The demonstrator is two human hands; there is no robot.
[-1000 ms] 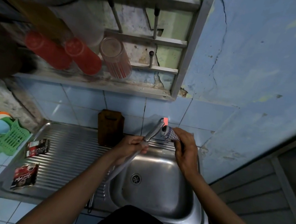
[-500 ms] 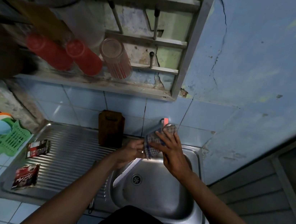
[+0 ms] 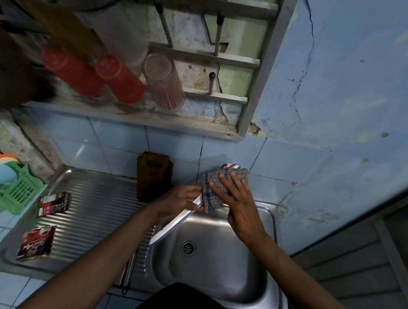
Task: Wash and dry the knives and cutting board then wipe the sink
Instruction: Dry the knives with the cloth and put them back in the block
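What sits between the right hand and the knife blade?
The checked blue-and-white cloth does: the right hand presses it with straight fingers against the long steel knife, which the left hand holds above the steel sink.

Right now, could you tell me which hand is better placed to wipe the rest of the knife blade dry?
Right, I think. The right hand already presses the checked cloth over the knife near its handle, while the left hand grips the knife steady, its tip over the sink.
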